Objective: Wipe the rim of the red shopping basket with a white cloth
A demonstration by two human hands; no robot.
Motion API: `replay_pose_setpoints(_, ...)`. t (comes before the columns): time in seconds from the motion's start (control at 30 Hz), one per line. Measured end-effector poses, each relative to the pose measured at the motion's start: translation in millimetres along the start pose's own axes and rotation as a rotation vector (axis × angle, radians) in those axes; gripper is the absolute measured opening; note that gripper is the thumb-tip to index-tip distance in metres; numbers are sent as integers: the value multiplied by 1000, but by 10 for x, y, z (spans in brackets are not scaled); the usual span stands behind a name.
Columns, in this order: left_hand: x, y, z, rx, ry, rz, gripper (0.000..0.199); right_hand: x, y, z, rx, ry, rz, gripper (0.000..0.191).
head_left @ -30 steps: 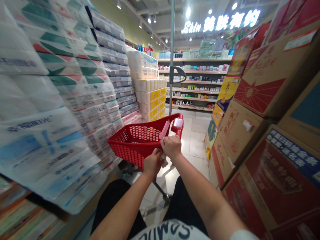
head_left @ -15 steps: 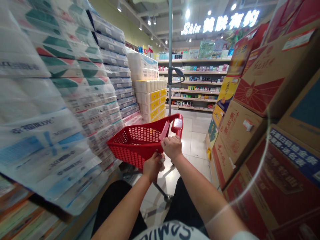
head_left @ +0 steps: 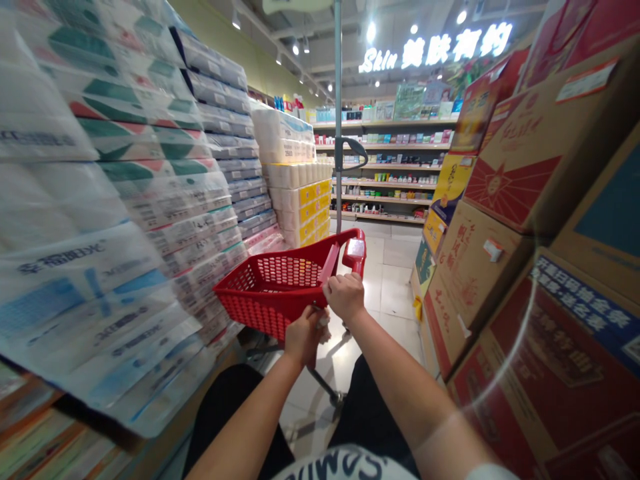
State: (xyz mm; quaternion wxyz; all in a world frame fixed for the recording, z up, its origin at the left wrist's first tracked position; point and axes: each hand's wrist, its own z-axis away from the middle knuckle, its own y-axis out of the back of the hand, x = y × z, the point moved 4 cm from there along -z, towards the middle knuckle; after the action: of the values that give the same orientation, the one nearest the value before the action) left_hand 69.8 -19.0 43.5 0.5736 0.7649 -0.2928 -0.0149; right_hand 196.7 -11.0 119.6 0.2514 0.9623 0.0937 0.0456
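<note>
A red plastic shopping cart (head_left: 270, 317) with perforated sides stands turned sideways in front of me. My right hand (head_left: 345, 295) is closed around the near part of its red handle, below the pale panel set into it. Lower and just to the left, my left hand (head_left: 304, 333) is closed at the cart's near corner, under the rim. Something small and whitish shows at its fingers, too indistinct to name. Inside the basket, the part I can see shows only red walls and floor.
Tall stacks of wrapped paper packs (head_left: 165, 200) line the left side. Cardboard cartons (head_left: 505, 160) are piled on the right. Beyond the cart, a grey pole (head_left: 339, 100) with a loop handle rises before shelves (head_left: 390, 167) of small goods. Pale floor tiles (head_left: 393, 287) run between the stacks.
The surroundings have shifted very slightly in view. Both hands keep the same hold, and the cart stays in nearly the same position before me.
</note>
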Motion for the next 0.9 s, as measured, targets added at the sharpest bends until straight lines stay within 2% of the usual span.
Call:
replay_pose_setpoints(0.13, 33, 24, -15, 42, -28, -1, 30, 8, 5, 4, 7, -1, -5, 26)
replay_pose_setpoints(0.3, -23, -62, -7, -73, 35, -25, 28, 17, -9, 9, 18, -3, -3, 26)
replay_pose_setpoints(0.5, 61, 41, -38, 16, -33, -15, 31, 19, -20, 20, 4, -6, -1, 26)
replay_pose_setpoints(0.7, -8, -35, -10, -112, 61, 2, 32, 27, -18, 17, 13, 4, 3, 28)
replay_pose_setpoints(0.9, 46, 55, -50, 5, -23, 11, 30, 34, -16, 5, -2, -1, 5, 27)
